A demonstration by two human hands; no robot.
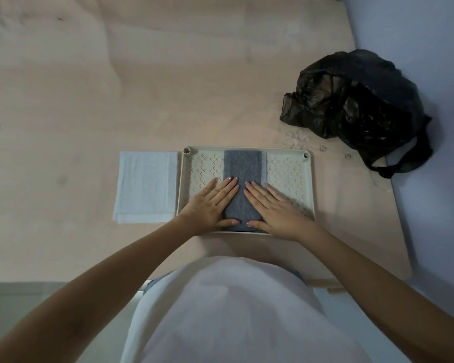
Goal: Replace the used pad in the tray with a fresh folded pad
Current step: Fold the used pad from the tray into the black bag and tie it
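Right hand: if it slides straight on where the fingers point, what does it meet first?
The right hand points up and left across the grey pad. It probably crosses more pad, then meets the left hand's fingertips, which lie close by.

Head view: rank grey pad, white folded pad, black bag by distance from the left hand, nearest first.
1. Grey pad: in the tray, under the left hand, which rests flat on it.
2. White folded pad: on the surface just left of the tray, untouched.
3. Black bag: far right, beyond the tray's far corner.
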